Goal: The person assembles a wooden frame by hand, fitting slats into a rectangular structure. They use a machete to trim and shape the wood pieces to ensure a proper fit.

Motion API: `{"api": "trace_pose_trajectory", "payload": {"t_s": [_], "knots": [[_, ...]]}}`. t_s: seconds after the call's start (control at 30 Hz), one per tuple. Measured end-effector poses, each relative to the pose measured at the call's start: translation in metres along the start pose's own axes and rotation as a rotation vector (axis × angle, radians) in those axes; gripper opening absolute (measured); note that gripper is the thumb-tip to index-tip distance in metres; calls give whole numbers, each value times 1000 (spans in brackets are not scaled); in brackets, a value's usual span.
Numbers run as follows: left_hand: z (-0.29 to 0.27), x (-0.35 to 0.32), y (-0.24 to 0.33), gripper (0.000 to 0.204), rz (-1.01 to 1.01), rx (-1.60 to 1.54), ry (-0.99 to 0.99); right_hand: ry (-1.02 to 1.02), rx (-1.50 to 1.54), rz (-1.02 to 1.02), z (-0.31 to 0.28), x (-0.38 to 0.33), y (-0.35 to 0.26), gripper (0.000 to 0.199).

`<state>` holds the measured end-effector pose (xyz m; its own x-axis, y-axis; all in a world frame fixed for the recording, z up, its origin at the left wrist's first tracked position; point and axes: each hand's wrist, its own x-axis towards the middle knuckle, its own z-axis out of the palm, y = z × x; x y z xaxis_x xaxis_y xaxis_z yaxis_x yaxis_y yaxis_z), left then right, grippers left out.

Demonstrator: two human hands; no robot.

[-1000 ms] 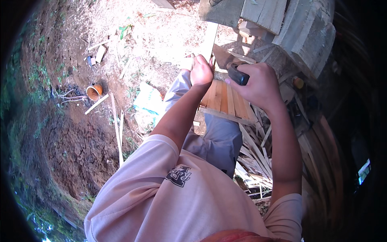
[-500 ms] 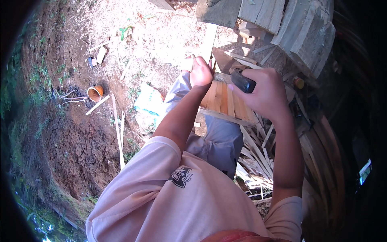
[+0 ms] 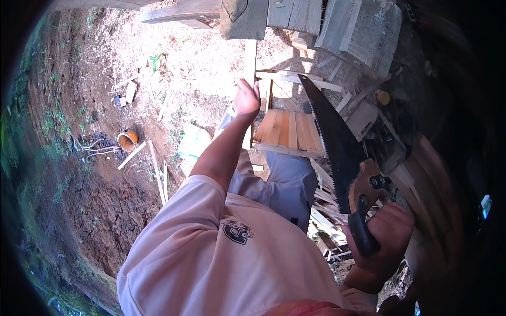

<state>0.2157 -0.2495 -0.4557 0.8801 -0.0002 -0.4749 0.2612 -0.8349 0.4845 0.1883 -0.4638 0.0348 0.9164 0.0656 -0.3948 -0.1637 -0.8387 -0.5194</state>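
My right hand (image 3: 387, 234) is wrapped round the dark handle of a handsaw (image 3: 336, 134). The saw's wide dark blade points up and away to the left, with its toothed edge facing left. Ahead of me, my left hand (image 3: 246, 99) is closed round a long pale wooden strip (image 3: 251, 58), which runs away from me toward the stacked timber. Just right of that hand lies a slatted wooden panel (image 3: 289, 129), close to my knees. The saw blade appears apart from the strip.
Thick timber pieces (image 3: 295, 15) stand at the far side. An orange-brown pot (image 3: 127, 140) lies on the dirt at left, near loose offcuts (image 3: 156, 171). Thin wood scraps (image 3: 328, 226) pile up beside my right leg, and long boards (image 3: 421, 179) lie at right.
My right hand has pulled the handsaw back toward my body and to the right, bringing its blade into full view. The left hand still grips the strip.
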Motion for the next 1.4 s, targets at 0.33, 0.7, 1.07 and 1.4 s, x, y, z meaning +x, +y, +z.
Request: {"api": "trace_pose_trajectory", "payload": {"t_s": [0.33, 0.7, 1.07, 1.4], "knots": [[-30, 15, -25, 51, 132, -248, -232, 352, 240, 225, 37, -138, -12, 27], [-142, 77, -11, 59, -255, -334, -660, 477, 97, 307, 112, -170, -28, 35], [-308, 6, 29, 38, 122, -220, -877, 681, 217, 522, 141, -235, 12, 31], [-382, -57, 167, 36, 505, 103, -373, 846, 205, 871, 170, -304, 17, 35]]}}
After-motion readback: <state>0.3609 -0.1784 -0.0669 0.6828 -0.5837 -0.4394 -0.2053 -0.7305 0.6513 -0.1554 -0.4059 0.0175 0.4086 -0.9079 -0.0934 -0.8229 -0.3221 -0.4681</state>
